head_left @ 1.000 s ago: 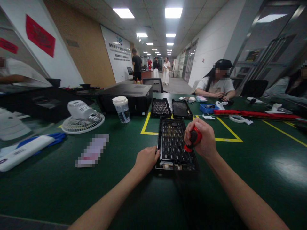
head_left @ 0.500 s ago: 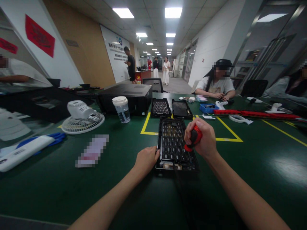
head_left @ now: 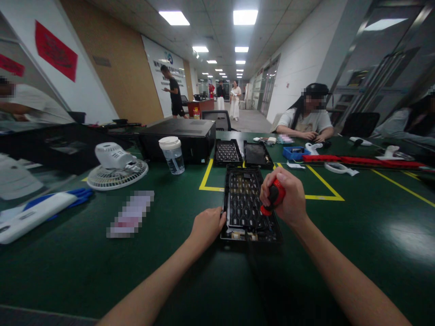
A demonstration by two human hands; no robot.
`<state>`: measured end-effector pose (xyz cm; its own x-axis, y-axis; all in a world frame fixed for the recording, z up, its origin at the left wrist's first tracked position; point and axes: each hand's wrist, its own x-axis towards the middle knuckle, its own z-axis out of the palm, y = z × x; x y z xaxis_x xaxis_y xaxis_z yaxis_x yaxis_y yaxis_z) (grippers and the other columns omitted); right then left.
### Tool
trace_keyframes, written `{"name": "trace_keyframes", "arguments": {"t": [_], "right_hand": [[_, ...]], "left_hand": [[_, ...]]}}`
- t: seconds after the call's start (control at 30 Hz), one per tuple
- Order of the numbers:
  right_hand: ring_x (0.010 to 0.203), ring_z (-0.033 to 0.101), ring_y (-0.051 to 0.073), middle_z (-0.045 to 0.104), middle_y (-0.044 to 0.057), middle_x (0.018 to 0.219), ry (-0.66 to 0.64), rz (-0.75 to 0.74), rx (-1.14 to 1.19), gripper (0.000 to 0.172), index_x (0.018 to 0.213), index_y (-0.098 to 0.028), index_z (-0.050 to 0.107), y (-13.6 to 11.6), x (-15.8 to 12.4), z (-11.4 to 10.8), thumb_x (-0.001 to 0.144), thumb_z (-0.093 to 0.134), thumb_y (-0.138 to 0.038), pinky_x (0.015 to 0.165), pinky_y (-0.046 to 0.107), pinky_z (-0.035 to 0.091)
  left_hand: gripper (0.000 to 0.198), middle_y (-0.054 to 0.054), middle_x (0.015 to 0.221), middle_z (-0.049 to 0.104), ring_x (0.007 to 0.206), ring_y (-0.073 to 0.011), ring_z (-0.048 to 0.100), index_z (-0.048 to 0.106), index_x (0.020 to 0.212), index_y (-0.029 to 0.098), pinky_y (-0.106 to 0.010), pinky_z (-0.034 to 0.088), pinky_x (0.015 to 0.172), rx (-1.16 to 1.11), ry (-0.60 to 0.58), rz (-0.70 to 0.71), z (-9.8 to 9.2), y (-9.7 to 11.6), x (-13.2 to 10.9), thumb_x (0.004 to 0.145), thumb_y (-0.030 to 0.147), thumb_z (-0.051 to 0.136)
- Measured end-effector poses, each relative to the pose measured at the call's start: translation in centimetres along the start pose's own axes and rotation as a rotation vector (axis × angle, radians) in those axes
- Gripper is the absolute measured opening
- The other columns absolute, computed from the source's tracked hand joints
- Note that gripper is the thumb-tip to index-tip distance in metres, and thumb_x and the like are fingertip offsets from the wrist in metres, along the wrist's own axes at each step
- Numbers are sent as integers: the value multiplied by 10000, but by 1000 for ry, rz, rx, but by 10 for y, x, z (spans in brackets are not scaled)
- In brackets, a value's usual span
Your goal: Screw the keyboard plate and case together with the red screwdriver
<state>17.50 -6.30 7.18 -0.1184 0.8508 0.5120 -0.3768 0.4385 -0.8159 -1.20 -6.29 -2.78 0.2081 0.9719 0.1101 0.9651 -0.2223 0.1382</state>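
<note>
A black tray-like case (head_left: 245, 203) with rows of dark rounded cells lies on the green table in front of me. My left hand (head_left: 208, 222) grips the left edge of the case, its thumb near the rim. In my right hand (head_left: 288, 195) is a red and black screwdriver (head_left: 276, 194), held over the right side of the case with my fingers wrapped round its handle. The screwdriver's tip is too dark to make out. Behind the case lie a similar celled case (head_left: 227, 152) and a flat black one (head_left: 257, 154).
A lidded cup (head_left: 174, 158), a white fan (head_left: 117, 167) and a large black box (head_left: 180, 136) stand to the left. At the right are a blue bin (head_left: 294, 153), a tape roll (head_left: 335, 168) and red strips (head_left: 356, 161). A person (head_left: 307, 117) sits across the table.
The walking person in the background has moved left. My hands, the screwdriver and the case look almost the same as before.
</note>
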Motion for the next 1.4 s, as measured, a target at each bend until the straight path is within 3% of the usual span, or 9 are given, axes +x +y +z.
{"name": "trace_keyframes", "arguments": {"t": [0.2,0.47,0.87,1.17,1.4], "right_hand": [[350,458,99,504,-13,505,-15,0,-7,208,662,-157,505,1,-1,-1,811,409,-266,352,215,340],[431,502,138,536,24,594,-128,31,42,223,740,-147,530,-3,-1,-1,737,356,-287,411,261,366],[547,557,138,559,18,722,-201,148,-13,142,843,-160,516,-7,1,-7,770,435,-250,513,277,444],[622,602,156,587,39,777,-283,169,-32,142,878,-148,515,-10,3,-13,804,477,-263,595,308,486],[680,609,158,611,59,818,-342,176,-130,159,915,-145,523,-22,5,-23,829,506,-278,641,322,504]], "left_hand": [[380,-49,892,661,829,-178,612,573,951,209,-272,444,687,0,12,11,1,-1,0,895,401,251],[384,-59,930,658,861,-171,606,575,970,204,-260,440,715,-20,-32,-27,-5,3,0,895,408,258],[384,-55,917,655,848,-171,607,576,962,202,-254,442,701,-5,-46,-31,-7,5,0,894,411,261],[375,-55,894,658,836,-181,610,571,955,205,-266,442,689,5,9,7,-1,3,1,895,403,259],[380,-58,903,656,845,-175,611,569,977,207,-257,447,690,5,-21,-9,-3,6,1,896,410,258]]}}
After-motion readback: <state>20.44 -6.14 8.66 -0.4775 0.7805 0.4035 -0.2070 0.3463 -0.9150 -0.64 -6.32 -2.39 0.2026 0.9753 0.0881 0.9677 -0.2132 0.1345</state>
